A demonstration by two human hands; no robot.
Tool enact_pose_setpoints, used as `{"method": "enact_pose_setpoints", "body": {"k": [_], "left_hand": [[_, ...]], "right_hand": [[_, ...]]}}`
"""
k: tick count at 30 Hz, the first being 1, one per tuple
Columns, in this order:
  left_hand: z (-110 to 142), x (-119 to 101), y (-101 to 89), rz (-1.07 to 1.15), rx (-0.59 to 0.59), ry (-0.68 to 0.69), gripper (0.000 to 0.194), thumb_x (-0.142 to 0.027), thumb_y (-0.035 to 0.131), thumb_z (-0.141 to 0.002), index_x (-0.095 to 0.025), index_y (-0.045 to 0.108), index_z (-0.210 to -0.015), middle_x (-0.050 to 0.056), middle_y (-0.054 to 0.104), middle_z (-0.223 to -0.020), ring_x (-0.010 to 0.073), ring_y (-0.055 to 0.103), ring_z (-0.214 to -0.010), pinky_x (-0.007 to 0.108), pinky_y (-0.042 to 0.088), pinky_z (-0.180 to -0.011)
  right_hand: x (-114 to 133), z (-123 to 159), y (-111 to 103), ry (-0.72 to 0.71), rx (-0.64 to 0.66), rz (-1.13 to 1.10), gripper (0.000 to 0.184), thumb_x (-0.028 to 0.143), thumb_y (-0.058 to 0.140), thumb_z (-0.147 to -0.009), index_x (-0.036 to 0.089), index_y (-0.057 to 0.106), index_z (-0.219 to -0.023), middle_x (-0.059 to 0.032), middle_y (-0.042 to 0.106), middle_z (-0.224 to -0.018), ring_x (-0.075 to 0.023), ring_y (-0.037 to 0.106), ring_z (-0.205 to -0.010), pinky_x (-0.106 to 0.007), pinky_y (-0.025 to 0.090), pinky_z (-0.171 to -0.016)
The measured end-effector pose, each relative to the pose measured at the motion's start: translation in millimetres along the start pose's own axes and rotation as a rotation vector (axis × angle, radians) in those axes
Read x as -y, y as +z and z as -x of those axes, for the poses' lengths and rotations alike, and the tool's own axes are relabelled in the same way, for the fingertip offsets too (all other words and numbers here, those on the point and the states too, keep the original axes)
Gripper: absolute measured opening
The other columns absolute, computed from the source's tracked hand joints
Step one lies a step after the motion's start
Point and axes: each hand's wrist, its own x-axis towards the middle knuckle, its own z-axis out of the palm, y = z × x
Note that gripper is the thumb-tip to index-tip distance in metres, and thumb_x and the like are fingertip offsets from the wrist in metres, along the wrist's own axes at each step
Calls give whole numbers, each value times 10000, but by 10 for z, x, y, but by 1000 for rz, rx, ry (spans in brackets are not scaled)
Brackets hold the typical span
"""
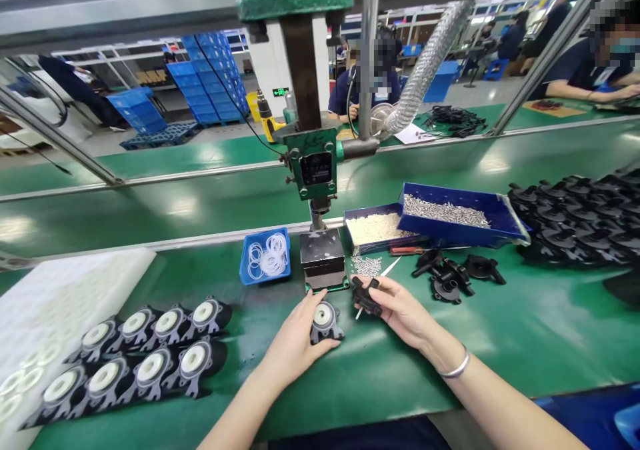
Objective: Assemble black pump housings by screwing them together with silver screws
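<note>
Nine black housings, each with one white wheel: eight in two rows of four, one at the left hand; three blue parts trays; one press; one bracelet; one black cover in the right hand; piled covers overlap past counting.

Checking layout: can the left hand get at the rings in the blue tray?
Probably yes: nothing blocks the way to the open tray, though the left hand is around a housing.

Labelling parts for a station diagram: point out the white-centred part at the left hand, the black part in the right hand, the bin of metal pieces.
White-centred part (326, 319): head view, on its white disc.
Black part (366, 298): head view, on its body.
Blue bin (450, 233): head view, on its front wall.
</note>
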Motion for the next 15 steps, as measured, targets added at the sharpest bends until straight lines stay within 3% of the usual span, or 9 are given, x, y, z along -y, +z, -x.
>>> {"method": "enact_pose_setpoints", "body": {"k": [3,5,8,11,15], "left_hand": [[15,-123,253,17,-198,4,750,-302,724,-835,-254,322,-1466,119,482,-1479,319,307,-1477,549,356,-1169],[42,-196,340,39,-271,11,728,-293,731,-829,-250,351,-1448,122,527,-1415,333,365,-1438,561,377,-1145],[68,-237,406,164,-215,14,821,-290,778,-780,-259,327,-1465,125,524,-1416,333,447,-1372,560,388,-1132],[52,-224,451,413,-113,2,997,-260,821,-725,-287,212,-1513,111,417,-1532,306,417,-1408,520,365,-1168],[19,-203,496,650,-81,-34,1040,-262,833,-718,-300,178,-1525,96,364,-1575,283,387,-1437,471,351,-1188]], "right_hand": [[65,10,150,-22,-18,74,209,334,813,-778,205,716,-911,-48,629,-1325,-160,673,-875,-267,528,-721],[118,16,247,-45,-33,125,198,338,812,-777,215,719,-901,-41,618,-1332,-119,638,-790,-202,463,-572],[171,16,369,-63,-28,185,194,332,833,-747,202,715,-828,-43,593,-1341,-82,577,-714,-169,375,-480],[155,-3,433,-52,5,261,210,338,844,-724,195,711,-801,-55,566,-1343,-76,551,-684,-178,362,-463],[69,-32,427,-98,1,418,224,362,829,-730,196,714,-826,-86,541,-1315,-142,601,-821,-220,454,-533]]}}
